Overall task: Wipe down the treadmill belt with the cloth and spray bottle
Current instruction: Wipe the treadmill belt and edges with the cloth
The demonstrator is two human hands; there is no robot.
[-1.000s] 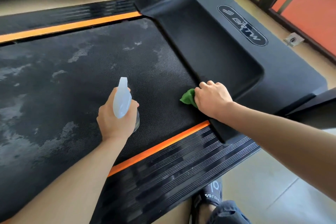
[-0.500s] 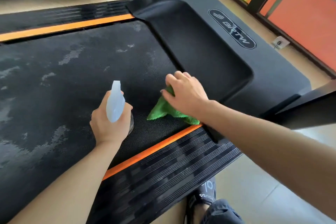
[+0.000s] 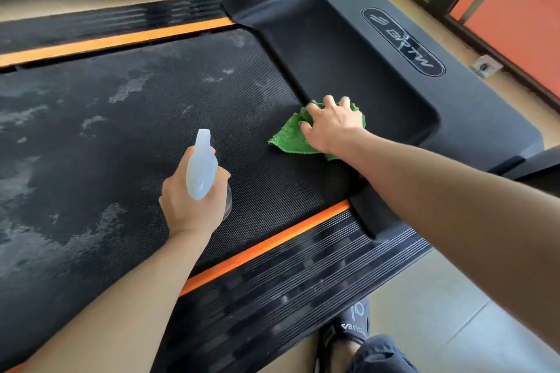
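We're mid-wipe: our right hand [image 3: 331,127] presses the green cloth [image 3: 289,138] flat-fingered on the treadmill belt [image 3: 121,142] by the motor cover [image 3: 357,48], left hand [image 3: 194,203] gripping the spray bottle [image 3: 201,166]; next, sweep toward those pale smears

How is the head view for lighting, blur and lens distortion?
Head view: even daylight, soft glare on the near side rail; the belt weave is sharp, the right hand on the cloth slightly smeared; wide-angle bending curves the orange stripe.
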